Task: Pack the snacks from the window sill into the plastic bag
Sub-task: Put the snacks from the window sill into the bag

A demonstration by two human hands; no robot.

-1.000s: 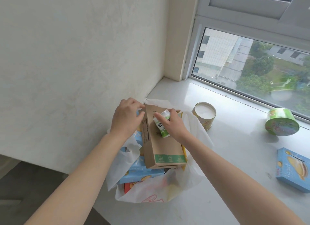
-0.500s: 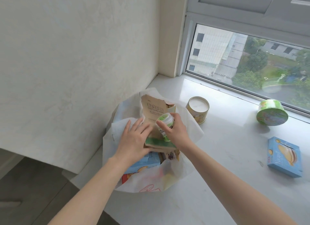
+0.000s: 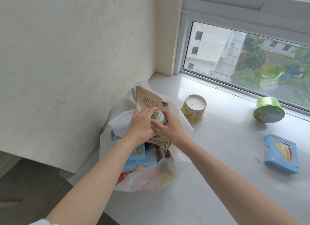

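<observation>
Hands (image 3: pixel 142 124) cup glossy green-white bottle (image 3: pixel 158 119) over crinkled plastic bag (image 3: pixel 146 181).

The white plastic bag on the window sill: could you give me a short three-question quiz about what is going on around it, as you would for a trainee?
1. True or false: the green-and-white snack bottle is lying on the white window sill.
2. How many snacks lie on the sill outside the white plastic bag? A) one B) three C) five
3. Fill in: the tall brown cardboard box stands inside the ____.

Key
1. False: the left hand and right hand both hold it over the bag.
2. B: the yellow round tub, the green round tub and the flat blue box.
3. Bag.
</observation>
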